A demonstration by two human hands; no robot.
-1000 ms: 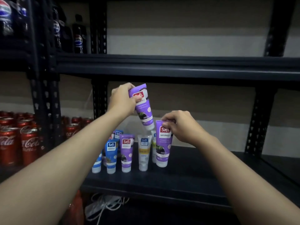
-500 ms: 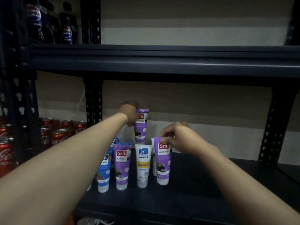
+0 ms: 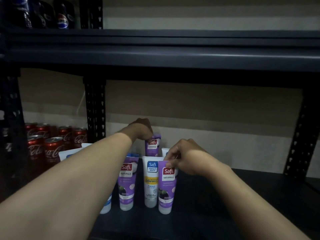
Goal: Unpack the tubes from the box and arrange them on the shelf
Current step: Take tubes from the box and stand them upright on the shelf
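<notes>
Pinching the flat top edge of the front purple tube (image 3: pixel 166 187), the right hand (image 3: pixel 187 159) has thumb and fingertips curled onto it. That tube stands upright, cap down, on the shelf (image 3: pixel 216 210), just beside the white tube (image 3: pixel 151 182). The left hand (image 3: pixel 141 129) reaches deeper, fingers curled over the top of the rear purple tube (image 3: pixel 152 145), which is upright in the row behind. Key relation: each tube sits directly under its hand with its long axis vertical; left hand is nearer the back row, right hand nearer the front. Likely next: release straight up so neither tips. A second front purple tube (image 3: pixel 127 183) stands left of the white one, and more tubes are partly hidden by the left forearm. Cola cans (image 3: pixel 52 149) fill the bay to the left. Box not in view.
</notes>
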